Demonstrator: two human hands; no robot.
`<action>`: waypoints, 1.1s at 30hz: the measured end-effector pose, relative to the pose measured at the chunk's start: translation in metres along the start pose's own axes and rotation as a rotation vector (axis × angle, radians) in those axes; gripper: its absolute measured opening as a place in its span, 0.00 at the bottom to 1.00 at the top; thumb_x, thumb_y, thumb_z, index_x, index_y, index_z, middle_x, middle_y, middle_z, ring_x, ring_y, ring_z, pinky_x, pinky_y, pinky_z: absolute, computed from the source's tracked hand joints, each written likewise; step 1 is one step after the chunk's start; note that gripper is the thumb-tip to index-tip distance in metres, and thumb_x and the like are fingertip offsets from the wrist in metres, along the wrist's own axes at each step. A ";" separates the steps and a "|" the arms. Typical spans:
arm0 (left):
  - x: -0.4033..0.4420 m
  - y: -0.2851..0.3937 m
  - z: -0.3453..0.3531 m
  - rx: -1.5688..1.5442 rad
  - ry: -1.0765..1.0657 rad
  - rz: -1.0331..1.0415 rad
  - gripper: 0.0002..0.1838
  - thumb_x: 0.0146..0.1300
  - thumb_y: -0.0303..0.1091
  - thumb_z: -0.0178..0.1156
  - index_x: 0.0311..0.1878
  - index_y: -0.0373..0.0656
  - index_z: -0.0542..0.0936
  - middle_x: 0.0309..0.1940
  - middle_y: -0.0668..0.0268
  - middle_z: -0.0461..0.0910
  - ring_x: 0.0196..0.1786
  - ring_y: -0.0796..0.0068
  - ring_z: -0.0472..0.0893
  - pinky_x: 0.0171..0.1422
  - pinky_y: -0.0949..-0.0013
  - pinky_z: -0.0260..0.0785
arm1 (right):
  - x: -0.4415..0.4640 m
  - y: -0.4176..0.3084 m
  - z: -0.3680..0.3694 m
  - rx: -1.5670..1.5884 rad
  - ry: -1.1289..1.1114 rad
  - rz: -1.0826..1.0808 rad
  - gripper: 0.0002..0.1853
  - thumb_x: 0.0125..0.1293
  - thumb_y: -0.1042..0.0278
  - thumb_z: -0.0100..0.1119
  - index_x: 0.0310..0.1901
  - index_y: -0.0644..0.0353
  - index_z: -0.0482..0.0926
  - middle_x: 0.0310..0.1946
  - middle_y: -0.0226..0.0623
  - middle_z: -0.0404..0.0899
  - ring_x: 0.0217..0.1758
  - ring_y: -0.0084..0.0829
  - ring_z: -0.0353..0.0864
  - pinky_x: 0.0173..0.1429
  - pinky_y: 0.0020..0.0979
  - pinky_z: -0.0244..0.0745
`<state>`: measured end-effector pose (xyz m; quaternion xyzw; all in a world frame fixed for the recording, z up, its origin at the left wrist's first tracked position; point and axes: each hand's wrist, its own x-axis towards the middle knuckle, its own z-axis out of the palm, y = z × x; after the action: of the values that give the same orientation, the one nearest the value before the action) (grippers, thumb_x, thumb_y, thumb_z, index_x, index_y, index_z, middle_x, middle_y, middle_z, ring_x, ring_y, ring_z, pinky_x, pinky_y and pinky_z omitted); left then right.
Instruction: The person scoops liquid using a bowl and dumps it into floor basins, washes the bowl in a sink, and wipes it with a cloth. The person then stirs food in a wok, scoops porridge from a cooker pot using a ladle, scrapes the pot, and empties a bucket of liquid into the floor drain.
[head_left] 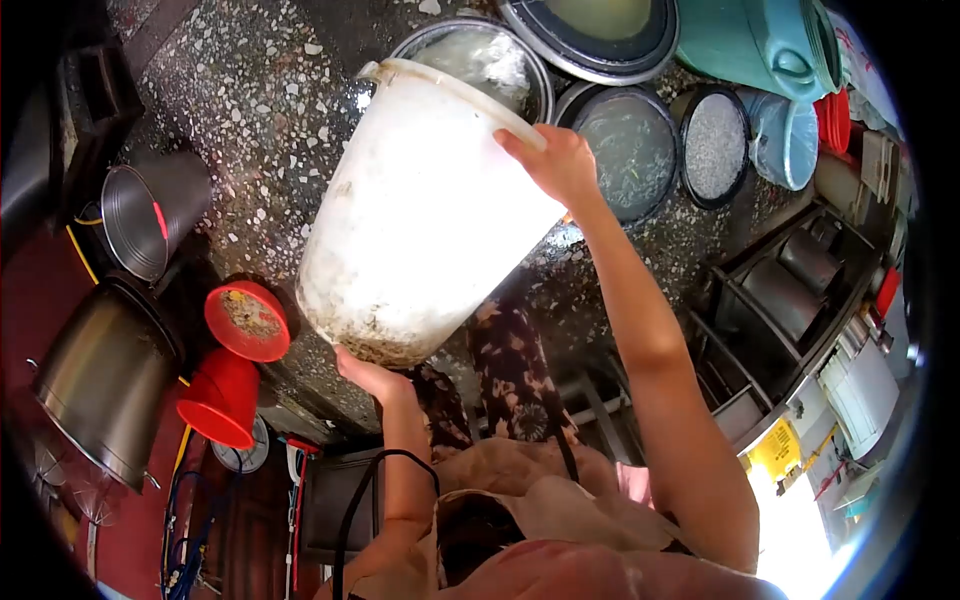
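Note:
A large white plastic bucket (415, 215) is held tilted in front of me, its mouth facing away and its dirt-stained base toward me. My right hand (555, 165) grips the rim on the right side. Under the base, my left hand (375, 378) supports the lower edge; its fingers are partly hidden by the bucket. Beyond the rim stands a round basin (490, 65) with clear, rippling water, partly covered by the bucket. Whether anything is inside the bucket cannot be seen.
Round tubs of liquid (628, 150) and a container of white grains (716, 145) stand at the right, near a teal barrel (750, 45). On the left are a grey metal bucket (180, 205), a large steel pot (110, 380) and red buckets (220, 400). A metal rack (760, 310) stands right.

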<state>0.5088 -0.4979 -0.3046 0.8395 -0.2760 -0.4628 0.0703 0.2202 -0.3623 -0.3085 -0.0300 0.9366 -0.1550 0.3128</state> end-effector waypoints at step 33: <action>0.164 -0.040 -0.133 -0.571 -0.397 0.139 0.31 0.64 0.52 0.40 0.62 0.36 0.61 0.59 0.57 0.63 0.60 0.60 0.65 0.63 0.57 0.57 | -0.168 -0.074 0.082 0.156 -0.045 -0.383 0.28 0.57 0.39 0.54 0.39 0.61 0.81 0.21 0.42 0.78 0.25 0.32 0.79 0.33 0.33 0.72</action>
<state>0.7025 -0.5693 -0.3662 0.6590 -0.2002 -0.6694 0.2785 0.4006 -0.4295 -0.2506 -0.1864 0.8919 -0.2830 0.2996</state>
